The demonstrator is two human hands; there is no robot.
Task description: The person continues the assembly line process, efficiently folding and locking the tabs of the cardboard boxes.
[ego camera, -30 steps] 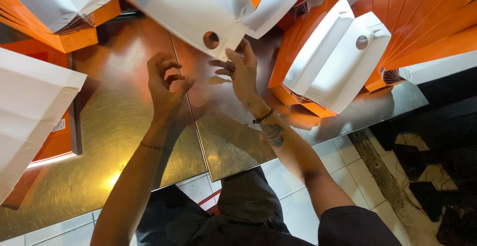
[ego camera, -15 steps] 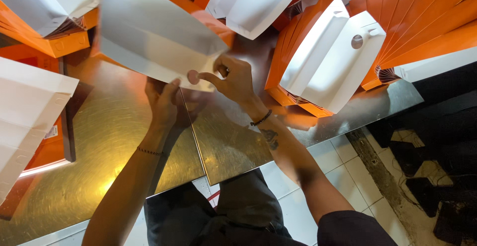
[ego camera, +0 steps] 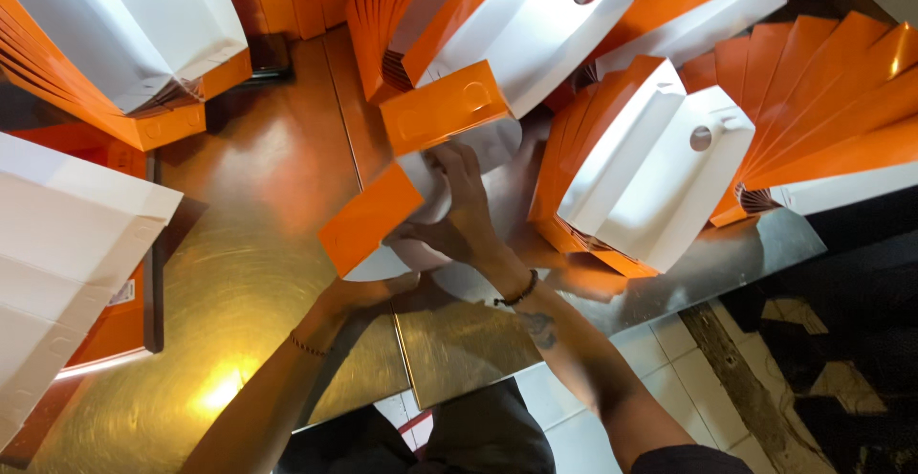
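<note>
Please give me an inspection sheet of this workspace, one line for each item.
Surface: shiny metal table, reflecting light.
Job's things: orange and white cardboard piece, partly folded.
Clutter: stacks of flat orange and white cartons all around; white sheet at the left.
Hands: left hand under the piece's lower edge; right hand pressing on its middle.
Cables: nothing seen.
Surroundings: tiled floor below the table edge.

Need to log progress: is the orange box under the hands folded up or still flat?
Partly folded. The orange box has orange flaps raised at angles while both hands, right hand and left hand, press its white inside.
</note>
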